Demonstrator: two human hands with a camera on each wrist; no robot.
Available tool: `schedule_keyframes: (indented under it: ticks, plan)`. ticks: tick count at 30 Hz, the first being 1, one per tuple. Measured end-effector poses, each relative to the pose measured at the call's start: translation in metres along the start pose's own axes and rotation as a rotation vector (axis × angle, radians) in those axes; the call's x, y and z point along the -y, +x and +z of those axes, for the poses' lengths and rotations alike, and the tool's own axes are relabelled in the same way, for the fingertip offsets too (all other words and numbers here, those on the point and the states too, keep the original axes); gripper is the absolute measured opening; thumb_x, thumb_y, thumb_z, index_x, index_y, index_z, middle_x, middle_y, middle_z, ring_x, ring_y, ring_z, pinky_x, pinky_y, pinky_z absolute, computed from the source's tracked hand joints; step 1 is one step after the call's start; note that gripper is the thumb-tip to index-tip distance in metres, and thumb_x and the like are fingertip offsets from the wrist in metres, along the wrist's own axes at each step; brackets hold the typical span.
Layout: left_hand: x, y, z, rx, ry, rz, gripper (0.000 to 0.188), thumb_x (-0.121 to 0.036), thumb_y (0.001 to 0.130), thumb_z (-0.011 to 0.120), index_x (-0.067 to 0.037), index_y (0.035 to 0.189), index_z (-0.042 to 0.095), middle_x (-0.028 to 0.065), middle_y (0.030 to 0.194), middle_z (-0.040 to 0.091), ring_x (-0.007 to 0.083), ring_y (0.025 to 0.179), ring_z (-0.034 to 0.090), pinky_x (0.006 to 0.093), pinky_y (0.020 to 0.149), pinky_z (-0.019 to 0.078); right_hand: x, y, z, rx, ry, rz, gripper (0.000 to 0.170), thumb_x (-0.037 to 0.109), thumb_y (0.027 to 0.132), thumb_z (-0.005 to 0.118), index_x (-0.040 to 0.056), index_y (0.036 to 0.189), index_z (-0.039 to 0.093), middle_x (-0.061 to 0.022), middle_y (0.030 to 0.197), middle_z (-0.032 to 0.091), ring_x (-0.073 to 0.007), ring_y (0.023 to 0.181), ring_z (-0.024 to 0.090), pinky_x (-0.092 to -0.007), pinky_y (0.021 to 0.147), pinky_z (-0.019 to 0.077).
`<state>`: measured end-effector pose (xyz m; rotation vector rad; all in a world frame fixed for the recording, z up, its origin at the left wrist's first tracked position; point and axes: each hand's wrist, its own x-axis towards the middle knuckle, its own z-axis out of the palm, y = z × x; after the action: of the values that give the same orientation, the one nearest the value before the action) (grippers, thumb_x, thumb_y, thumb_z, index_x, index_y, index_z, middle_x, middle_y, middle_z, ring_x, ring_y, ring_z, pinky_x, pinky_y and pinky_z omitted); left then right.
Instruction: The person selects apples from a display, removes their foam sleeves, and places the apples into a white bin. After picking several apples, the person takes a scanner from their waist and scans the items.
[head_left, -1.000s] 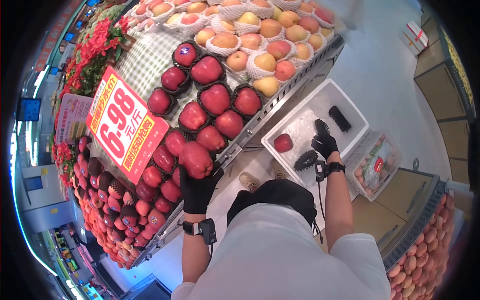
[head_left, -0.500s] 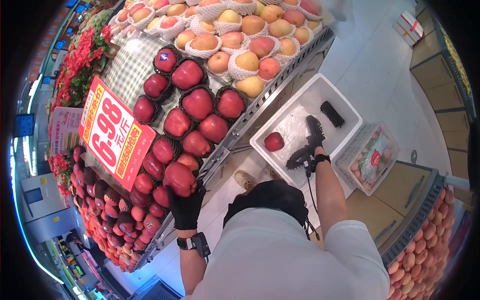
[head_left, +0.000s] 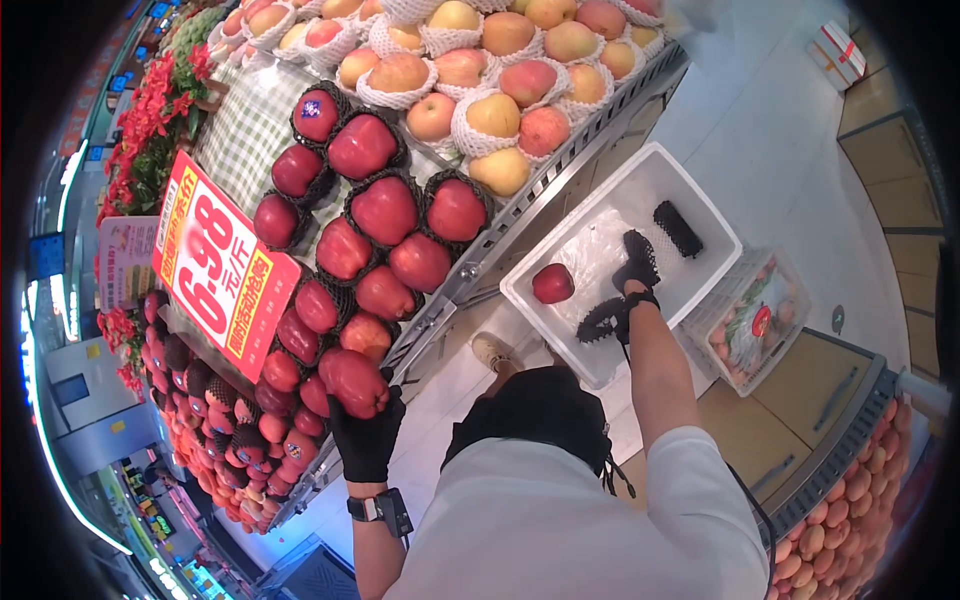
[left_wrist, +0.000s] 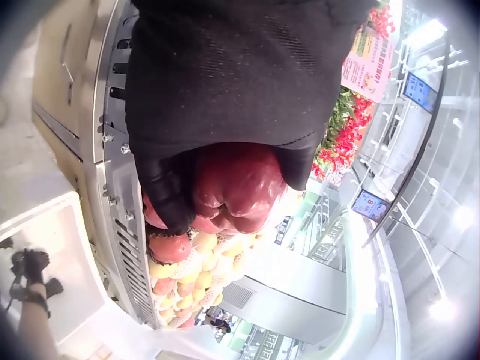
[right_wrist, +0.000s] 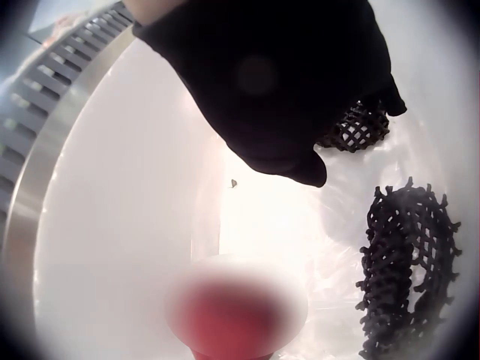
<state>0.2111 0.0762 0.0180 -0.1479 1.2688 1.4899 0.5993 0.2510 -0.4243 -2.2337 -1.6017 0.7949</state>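
Observation:
My left hand (head_left: 365,437), in a black glove, holds a large red apple (head_left: 355,383) at the front edge of the apple display. In the left wrist view, gloved fingers lie around both sides of this apple (left_wrist: 238,187). My right hand (head_left: 633,276), also gloved, is inside a white foam box (head_left: 690,190). Its fingers pinch a black foam net (right_wrist: 357,129) over the box floor. Another black net (right_wrist: 409,262) lies close by. A single red apple (head_left: 553,284) sits in the box, and a third net (head_left: 678,229) lies by its far wall.
Red apples in black nets (head_left: 384,209) fill the display beside a price sign (head_left: 225,265). Pale fruit in white nets (head_left: 493,115) lies beyond. A clear crate (head_left: 750,320) of packed produce stands right of the box. A metal rail (head_left: 470,270) edges the display.
My left hand has drawn the apple back along the display edge, toward my body. My right hand has shifted slightly deeper into the box, to the net. The head view has tilted a little.

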Motion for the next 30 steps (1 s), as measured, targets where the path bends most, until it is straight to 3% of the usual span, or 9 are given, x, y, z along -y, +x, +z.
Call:
schedule_keyframes:
  ticks: [1,4,7,10,15,17,21,25,30]
  plan:
    - [-0.001,0.001,-0.004,0.009,-0.034,-0.037,0.045,-0.013,0.078,0.070,-0.003,0.117,0.050,0.0098,0.101,0.068,0.0219,0.097,0.065,0.0339,0.096,0.0426,0.005,-0.002,-0.008,-0.039,-0.020,-0.022,0.055,0.010,0.084,0.056,0.0163,0.138,0.048,-0.0078,0.146,0.043,-0.0216,0.136,0.039,-0.0317,0.114,0.0290]
    - [0.000,-0.001,-0.004,0.039,-0.106,-0.082,0.045,-0.015,0.080,0.069,-0.004,0.119,0.050,0.0089,0.102,0.067,0.0212,0.098,0.064,0.0344,0.098,0.0412,0.046,-0.007,-0.047,0.211,-0.137,0.472,0.038,0.018,0.088,0.053,0.0126,0.125,0.060,-0.0133,0.130,0.058,-0.0294,0.118,0.056,-0.0367,0.102,0.0446]
    - [0.000,0.006,-0.020,0.139,-0.162,-0.077,0.048,-0.023,0.084,0.067,-0.005,0.123,0.047,0.0099,0.113,0.061,0.0204,0.107,0.059,0.0342,0.100,0.0395,0.037,0.000,-0.054,0.050,-0.014,0.279,0.046,0.033,0.089,0.052,0.0161,0.131,0.053,-0.0230,0.109,0.064,-0.0386,0.100,0.063,-0.0458,0.086,0.0501]
    - [0.006,0.021,-0.043,0.305,-0.135,-0.008,0.055,-0.033,0.088,0.062,-0.005,0.130,0.040,0.0120,0.128,0.050,0.0209,0.119,0.049,0.0346,0.103,0.0381,0.015,0.004,-0.047,-0.125,0.163,0.041,0.027,0.023,0.088,0.060,0.0081,0.109,0.064,-0.0165,0.088,0.069,-0.0304,0.075,0.068,-0.0392,0.069,0.0530]
    - [0.007,0.022,-0.033,0.337,-0.180,0.042,0.081,-0.031,0.078,0.076,0.000,0.138,0.031,0.0186,0.134,0.044,0.0346,0.127,0.042,0.0538,0.109,0.0348,0.065,-0.015,-0.103,-0.034,0.792,0.002,0.031,-0.001,0.079,0.061,0.0067,0.108,0.060,-0.0110,0.099,0.066,-0.0219,0.080,0.066,-0.0317,0.074,0.0549]
    - [0.007,0.024,-0.030,0.412,-0.036,0.083,0.081,-0.029,0.078,0.076,-0.001,0.139,0.031,0.0174,0.133,0.046,0.0349,0.125,0.045,0.0537,0.106,0.0385,0.091,-0.025,-0.128,-0.002,0.867,-0.119,0.048,-0.007,0.076,0.059,0.0055,0.122,0.051,-0.0101,0.111,0.060,-0.0226,0.088,0.065,-0.0302,0.078,0.0551]
    - [0.009,0.023,-0.012,0.498,0.249,0.184,0.079,-0.025,0.079,0.074,-0.004,0.142,0.031,0.0155,0.138,0.043,0.0356,0.126,0.045,0.0536,0.107,0.0384,0.138,-0.031,-0.165,0.083,0.864,-0.304,0.025,0.004,0.083,0.061,0.0010,0.107,0.066,-0.0089,0.101,0.068,-0.0157,0.090,0.064,-0.0271,0.075,0.0529]
    - [0.014,0.032,-0.008,0.505,0.286,0.187,0.076,-0.021,0.080,0.072,-0.006,0.142,0.031,0.0132,0.137,0.044,0.0316,0.127,0.045,0.0483,0.108,0.0389,0.221,-0.063,-0.220,0.199,0.979,-0.204,0.026,0.010,0.084,0.068,-0.0004,0.108,0.065,-0.0076,0.100,0.068,-0.0124,0.087,0.063,-0.0267,0.075,0.0520]
    - [0.012,0.024,0.010,0.518,0.186,0.164,0.073,-0.022,0.080,0.074,-0.003,0.139,0.036,0.0121,0.134,0.047,0.0275,0.126,0.047,0.0429,0.106,0.0410,0.271,-0.091,-0.226,0.131,0.838,-0.484,0.020,0.005,0.082,0.068,0.0009,0.101,0.063,-0.0056,0.092,0.066,-0.0123,0.082,0.061,-0.0266,0.074,0.0499]
